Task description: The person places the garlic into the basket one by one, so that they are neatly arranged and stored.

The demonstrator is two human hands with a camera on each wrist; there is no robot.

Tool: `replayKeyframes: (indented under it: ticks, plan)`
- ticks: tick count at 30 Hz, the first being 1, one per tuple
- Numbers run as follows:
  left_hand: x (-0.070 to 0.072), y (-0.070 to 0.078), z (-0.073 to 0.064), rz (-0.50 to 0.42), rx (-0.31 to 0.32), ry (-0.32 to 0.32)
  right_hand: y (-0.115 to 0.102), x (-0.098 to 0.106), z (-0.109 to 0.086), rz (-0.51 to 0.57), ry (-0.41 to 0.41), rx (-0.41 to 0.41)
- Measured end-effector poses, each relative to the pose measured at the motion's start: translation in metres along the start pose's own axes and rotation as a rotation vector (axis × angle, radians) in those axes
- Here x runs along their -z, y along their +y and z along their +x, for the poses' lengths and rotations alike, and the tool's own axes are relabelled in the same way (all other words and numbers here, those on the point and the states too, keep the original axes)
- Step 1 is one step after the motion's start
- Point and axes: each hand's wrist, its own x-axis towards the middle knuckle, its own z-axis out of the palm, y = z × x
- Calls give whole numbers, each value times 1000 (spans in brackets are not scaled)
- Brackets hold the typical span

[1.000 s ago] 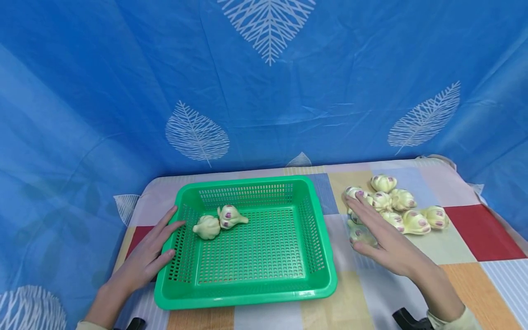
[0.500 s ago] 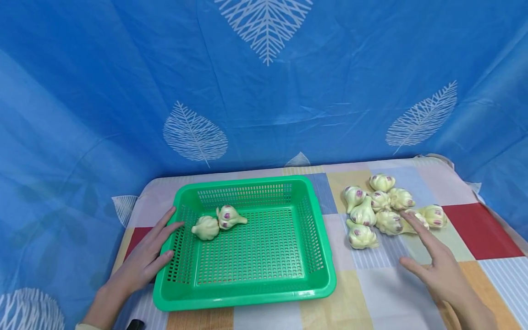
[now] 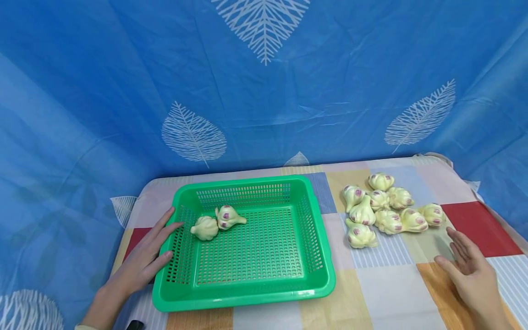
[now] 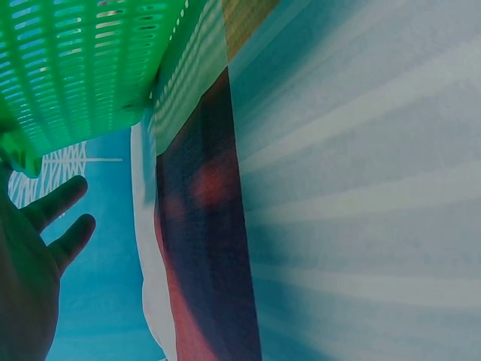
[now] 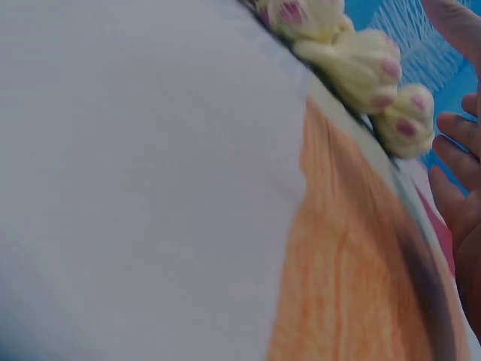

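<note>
A green plastic basket (image 3: 247,300) with perforated walls stands left of centre in the head view. Inside it, toward the left, lie two garlic bulbs (image 3: 205,228). My left hand (image 3: 142,256) rests on the basket's left rim with its fingers extended. On the right side of the table, several more garlic bulbs (image 3: 387,222) with purple patches form a loose cluster. To the right and in front of that cluster is my right hand (image 3: 474,270), holding nothing, fingers loosely bent and thumb apart. The right wrist view shows the same hand (image 5: 458,150) beside several of the bulbs (image 5: 364,71).
A patchwork-patterned cloth (image 3: 387,293) covers the table. Behind and at the sides hangs a blue curtain (image 3: 264,114) with white leaf prints. Between the basket and the loose bulbs lies a strip of the cloth.
My right hand has moved right and toward the front, away from over the garlic cluster, uncovering the bulbs. My left hand stays at the basket's rim.
</note>
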Motion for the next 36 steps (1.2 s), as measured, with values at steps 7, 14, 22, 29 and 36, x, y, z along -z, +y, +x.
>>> replayKeyframes:
  ticks: [7, 14, 22, 29, 36]
  plan:
    - [0, -1, -1, 2, -3, 5, 22, 8, 15, 162, 83, -174]
    - [-1, -3, -3, 2, 0, 9, 29, 12, 45, 7, 26, -287]
    - [-2, -4, -3, 3, -19, 14, 34, 19, 74, 21, -83, -277]
    - [-1, -3, -2, 6, -18, 17, 35, 19, 90, -17, -163, -267]
    - [0, -1, 0, -6, -13, 11, 35, 18, 90, -106, -197, -298]
